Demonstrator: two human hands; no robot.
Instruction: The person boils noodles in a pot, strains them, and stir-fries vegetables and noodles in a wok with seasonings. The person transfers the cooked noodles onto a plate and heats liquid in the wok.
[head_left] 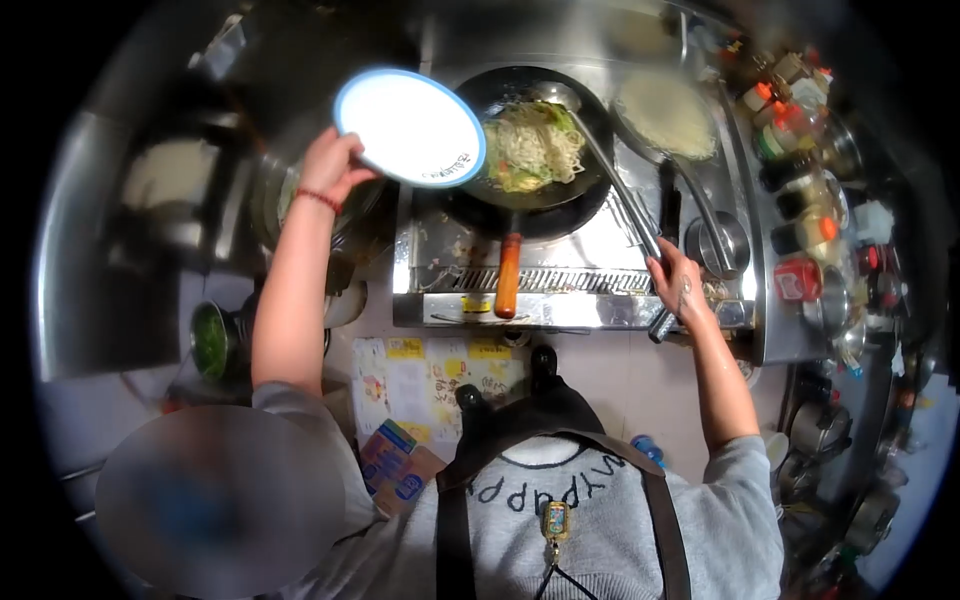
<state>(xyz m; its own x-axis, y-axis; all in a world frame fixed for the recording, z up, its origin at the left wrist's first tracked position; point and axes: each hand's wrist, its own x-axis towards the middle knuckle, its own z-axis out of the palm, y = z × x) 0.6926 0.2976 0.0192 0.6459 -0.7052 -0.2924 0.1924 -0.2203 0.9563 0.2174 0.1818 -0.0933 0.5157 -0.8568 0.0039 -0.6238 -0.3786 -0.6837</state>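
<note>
My left hand [335,168] grips a white plate [410,125] with a blue rim by its left edge, the thumb over the rim. The plate is held up and covers the left edge of a black wok [520,205] with a wooden handle [508,275]. Noodles [540,150] with green vegetables lie in the wok. My right hand [678,285] is closed around the long metal handle of a ladle [615,180]. The ladle's bowl rests in the wok at the far side of the noodles.
A second pan [665,115] with pale contents stands right of the wok, near a small metal pot [720,245]. Several sauce bottles and jars [800,230] crowd the right side. A container of chopped greens [210,340] is at lower left.
</note>
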